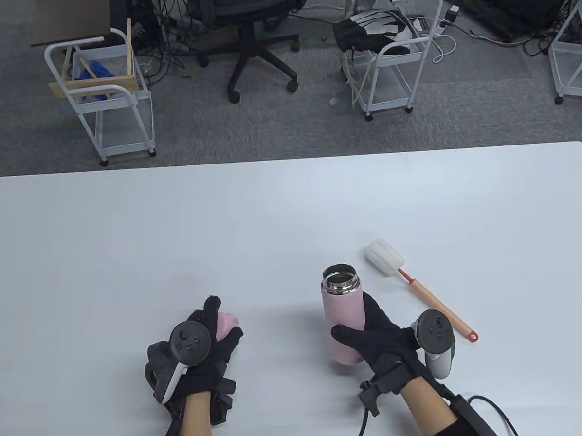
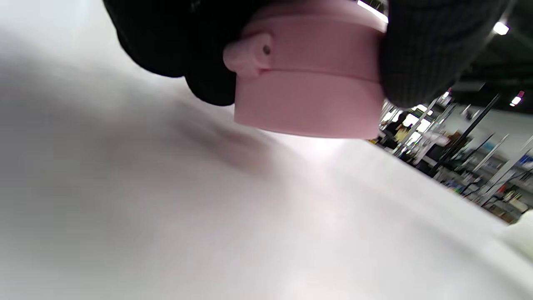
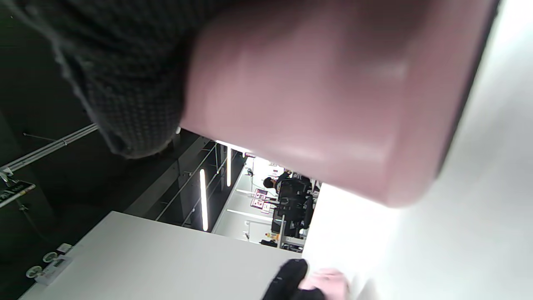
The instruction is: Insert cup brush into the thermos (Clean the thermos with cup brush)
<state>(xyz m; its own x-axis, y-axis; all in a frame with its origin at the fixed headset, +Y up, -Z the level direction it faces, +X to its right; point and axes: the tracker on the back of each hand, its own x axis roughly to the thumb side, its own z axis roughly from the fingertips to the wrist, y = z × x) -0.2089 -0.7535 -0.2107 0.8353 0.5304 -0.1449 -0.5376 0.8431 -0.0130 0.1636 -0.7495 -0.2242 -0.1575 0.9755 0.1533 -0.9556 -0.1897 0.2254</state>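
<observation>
Near the front edge of the white table (image 1: 77, 229), on the left, the left hand (image 1: 196, 354) has its fingers closed around a pink lid (image 1: 226, 324). From above the glove hides most of the lid. In the left wrist view the lid (image 2: 308, 83) hangs just over the tabletop, not touching it.

To the right, the right hand (image 1: 375, 342) grips the pink thermos (image 1: 344, 317) around its lower body. The thermos stands with its long axis nearly upright, and its open steel mouth faces up and a little toward the far edge. The right wrist view shows its base (image 3: 316, 104) only as a blur, so I cannot tell if it rests on the table.

Just right of the thermos lies the cup brush (image 1: 416, 287), flat and apart from both hands. Its white sponge head points to the far-left, its orange handle to the front-right corner. Wide free surface stretches to the far edge and both sides.
</observation>
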